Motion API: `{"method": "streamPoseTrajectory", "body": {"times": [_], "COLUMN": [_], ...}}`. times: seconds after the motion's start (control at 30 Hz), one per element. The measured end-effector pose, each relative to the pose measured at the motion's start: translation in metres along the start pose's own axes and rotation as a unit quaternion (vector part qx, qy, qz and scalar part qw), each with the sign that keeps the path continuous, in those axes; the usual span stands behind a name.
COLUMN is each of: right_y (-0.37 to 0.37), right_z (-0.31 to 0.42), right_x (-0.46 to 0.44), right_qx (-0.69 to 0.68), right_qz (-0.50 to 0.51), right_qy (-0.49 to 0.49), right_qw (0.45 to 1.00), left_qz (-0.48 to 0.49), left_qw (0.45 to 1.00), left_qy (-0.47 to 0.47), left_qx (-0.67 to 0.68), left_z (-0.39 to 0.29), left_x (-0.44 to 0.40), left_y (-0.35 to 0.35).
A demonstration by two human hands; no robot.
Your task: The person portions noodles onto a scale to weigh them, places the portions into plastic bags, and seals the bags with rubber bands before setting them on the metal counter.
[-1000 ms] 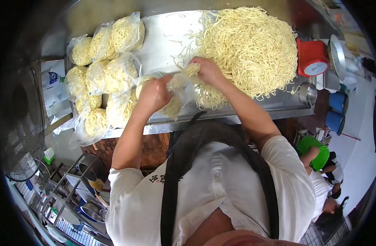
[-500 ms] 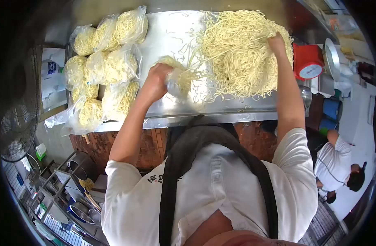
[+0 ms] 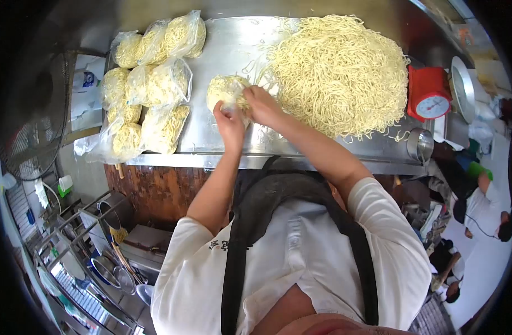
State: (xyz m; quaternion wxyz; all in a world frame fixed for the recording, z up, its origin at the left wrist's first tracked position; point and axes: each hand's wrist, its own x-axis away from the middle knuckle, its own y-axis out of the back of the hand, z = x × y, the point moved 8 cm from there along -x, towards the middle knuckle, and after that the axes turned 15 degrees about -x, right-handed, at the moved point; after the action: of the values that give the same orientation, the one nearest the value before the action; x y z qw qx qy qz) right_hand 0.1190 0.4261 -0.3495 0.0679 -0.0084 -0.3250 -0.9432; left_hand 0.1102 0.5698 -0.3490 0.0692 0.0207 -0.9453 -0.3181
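Observation:
A clear plastic bag of noodles (image 3: 225, 89) rests on the steel table (image 3: 228, 44), between my two hands. At its near side, my left hand (image 3: 229, 120) pinches the plastic with closed fingers. My right hand (image 3: 260, 105) grips the bag's right side, its fingers partly hidden by the plastic. To the right lies a big heap of loose yellow noodles (image 3: 339, 72). Several filled bags of noodles (image 3: 161, 81) are grouped on the left part of the table.
A red dial scale (image 3: 426, 92) with a metal pan (image 3: 461, 89) stands right of the heap. A metal cup (image 3: 420, 144) sits at the table's right corner. A fan (image 3: 35, 128) is at far left. Other people (image 3: 482, 206) are at far right.
My right hand has left the noodle heap and come left to the bag. My left hand has turned and moved down to the bag's near side.

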Motion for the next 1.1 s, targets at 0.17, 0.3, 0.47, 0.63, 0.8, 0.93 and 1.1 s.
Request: {"method": "streamPoseTrajectory", "body": {"times": [0.17,0.3,0.47,0.63,0.8,0.93,1.1], "right_y": [0.011,0.094,0.075,0.158,0.115,0.124,0.131], "right_z": [0.013,0.067,0.04,0.061,0.021,0.012,0.019], "right_x": [-0.013,-0.012,-0.003,0.063,0.071,0.076,0.125], "right_qx": [-0.086,-0.303,-0.008,-0.038,-0.032,-0.058,-0.107], "right_qz": [0.135,0.185,0.187,0.052,-0.084,-0.123,-0.175], "right_qy": [0.06,-0.029,-0.021,-0.022,-0.037,-0.056,-0.05], "right_qw": [0.985,0.934,0.982,0.998,0.995,0.989,0.977], "left_qz": [0.006,0.048,0.042,0.079,0.144,0.18,0.231], "left_qw": [0.981,0.981,0.979,0.984,0.979,0.981,0.919], "left_qy": [0.051,0.013,0.034,0.036,-0.018,-0.069,-0.175], "left_qx": [0.187,0.19,0.195,0.156,0.141,0.005,-0.267], "left_z": [-0.04,-0.133,-0.115,-0.077,-0.101,-0.085,-0.01], "left_x": [-0.036,0.025,0.036,0.045,0.056,0.053,0.042], "left_y": [0.016,0.046,0.062,0.047,0.049,0.067,0.057]}}
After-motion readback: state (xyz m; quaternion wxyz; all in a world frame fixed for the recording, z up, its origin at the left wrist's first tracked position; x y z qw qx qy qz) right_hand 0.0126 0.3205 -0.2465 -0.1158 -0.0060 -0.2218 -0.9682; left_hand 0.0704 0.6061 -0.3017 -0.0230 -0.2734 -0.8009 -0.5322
